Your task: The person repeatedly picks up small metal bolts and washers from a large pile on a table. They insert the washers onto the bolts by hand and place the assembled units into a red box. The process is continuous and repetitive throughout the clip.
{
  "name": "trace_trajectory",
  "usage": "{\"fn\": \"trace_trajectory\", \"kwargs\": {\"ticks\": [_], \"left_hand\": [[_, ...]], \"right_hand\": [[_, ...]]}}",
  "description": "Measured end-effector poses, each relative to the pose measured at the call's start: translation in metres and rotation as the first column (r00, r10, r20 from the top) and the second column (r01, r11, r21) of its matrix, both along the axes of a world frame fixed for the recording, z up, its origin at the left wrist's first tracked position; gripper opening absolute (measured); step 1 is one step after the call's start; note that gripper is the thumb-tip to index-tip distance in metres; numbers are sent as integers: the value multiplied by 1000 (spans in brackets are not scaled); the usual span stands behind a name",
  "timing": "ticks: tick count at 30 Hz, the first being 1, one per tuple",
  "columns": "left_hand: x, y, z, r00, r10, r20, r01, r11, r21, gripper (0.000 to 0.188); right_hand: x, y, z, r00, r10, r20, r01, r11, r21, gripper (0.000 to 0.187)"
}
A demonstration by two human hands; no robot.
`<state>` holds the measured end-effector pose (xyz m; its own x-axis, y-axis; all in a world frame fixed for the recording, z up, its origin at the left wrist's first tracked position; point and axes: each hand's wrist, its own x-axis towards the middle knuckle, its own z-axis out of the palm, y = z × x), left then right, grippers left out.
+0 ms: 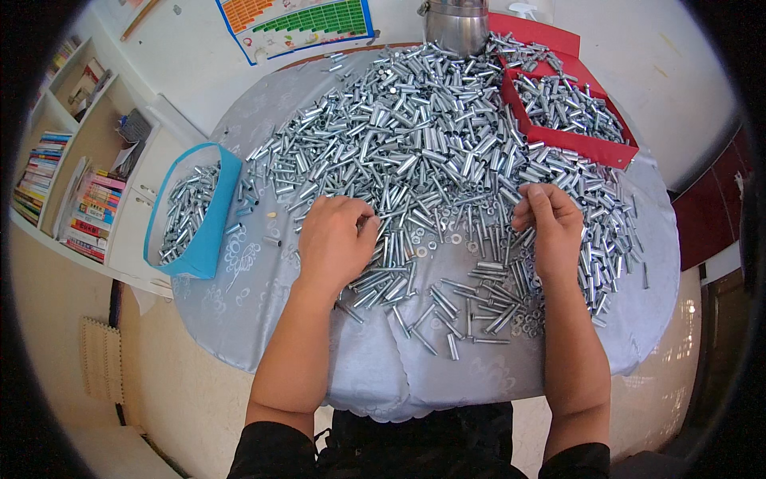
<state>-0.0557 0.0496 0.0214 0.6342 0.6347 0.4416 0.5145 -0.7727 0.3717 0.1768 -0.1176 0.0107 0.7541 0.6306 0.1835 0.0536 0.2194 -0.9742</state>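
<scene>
A big heap of shiny metal sleeves and bolts (415, 136) covers the round table with its pale blue-grey cloth (239, 295). My left hand (335, 239) rests palm down on the near edge of the heap, fingers curled around small metal pieces. My right hand (549, 223) sits at the heap's right side, fingertips pinched on a small metal piece. Loose washers (447, 238) lie between the two hands. More bolts (471, 307) are scattered nearer to me.
A blue box (203, 231) with metal parts stands at the table's left edge. A red tray (574, 140) of parts sits at the back right, a steel pot (455, 24) behind the heap. White shelves with books (88, 199) stand at left.
</scene>
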Motion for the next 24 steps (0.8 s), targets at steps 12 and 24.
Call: {"fn": "trace_trajectory", "kwargs": {"ticks": [12, 24], "left_hand": [[7, -31, -4, 953, -275, -127, 258, 957, -132, 32], [13, -29, -13, 924, -369, 105, 382, 911, -155, 23]], "right_hand": [[-1, 2, -2, 998, -14, 55, 18, 998, -68, 22], [-1, 3, -6, 985, -64, 161, 85, 988, -127, 17]]}}
